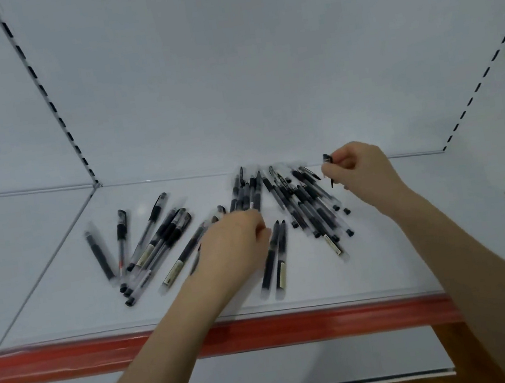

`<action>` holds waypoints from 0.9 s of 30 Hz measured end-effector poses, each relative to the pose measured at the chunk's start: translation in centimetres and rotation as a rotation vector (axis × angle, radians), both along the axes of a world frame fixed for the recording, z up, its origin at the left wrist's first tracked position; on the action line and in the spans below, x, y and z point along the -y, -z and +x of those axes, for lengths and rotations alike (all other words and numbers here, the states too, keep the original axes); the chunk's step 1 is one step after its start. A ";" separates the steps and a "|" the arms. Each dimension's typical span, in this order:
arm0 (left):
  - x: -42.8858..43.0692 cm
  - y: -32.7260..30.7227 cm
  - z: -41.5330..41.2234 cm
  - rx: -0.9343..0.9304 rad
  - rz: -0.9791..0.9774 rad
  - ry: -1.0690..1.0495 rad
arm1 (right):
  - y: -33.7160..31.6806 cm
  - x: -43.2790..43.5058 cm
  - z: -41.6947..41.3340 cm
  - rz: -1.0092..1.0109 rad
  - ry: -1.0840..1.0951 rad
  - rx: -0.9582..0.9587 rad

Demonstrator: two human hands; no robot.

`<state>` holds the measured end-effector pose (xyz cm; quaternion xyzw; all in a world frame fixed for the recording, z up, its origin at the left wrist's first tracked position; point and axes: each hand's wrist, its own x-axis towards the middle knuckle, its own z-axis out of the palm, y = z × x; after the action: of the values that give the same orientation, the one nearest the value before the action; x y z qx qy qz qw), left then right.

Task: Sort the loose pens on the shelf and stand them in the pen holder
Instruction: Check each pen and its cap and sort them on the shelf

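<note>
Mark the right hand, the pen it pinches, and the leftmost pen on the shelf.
Right hand [364, 175]: head view, back of the hand.
Pinched pen [326, 159]: head view, its dark top end.
Leftmost pen [100, 256]: head view, middle of its barrel.

The right hand [362, 172] pinches a black pen [326, 159] just past the pile of pens [304, 203] lying between both hands. The left hand [235, 242] curls over pens there, its grip hidden. A fan of pens [147, 238] lies to its left.
</note>
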<state>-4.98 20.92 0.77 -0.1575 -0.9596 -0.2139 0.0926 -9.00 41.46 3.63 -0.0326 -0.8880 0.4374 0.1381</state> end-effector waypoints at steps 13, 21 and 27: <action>-7.3 0.3 -1.5 0.009 -0.177 0.065 | 2.0 -4.4 3.3 -0.044 0.107 0.017; -6.2 -0.4 -2.2 0.148 -0.250 0.098 | 2.4 -4.4 3.1 -0.040 0.088 0.035; -6.3 -0.7 -2.3 0.175 -0.201 0.150 | 2.4 -3.4 2.6 -0.042 0.064 0.043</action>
<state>-7.29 27.21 1.42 -0.2183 -0.9661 -0.1357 -0.0237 -6.39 44.83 1.25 -0.0733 -0.8799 0.4506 0.1320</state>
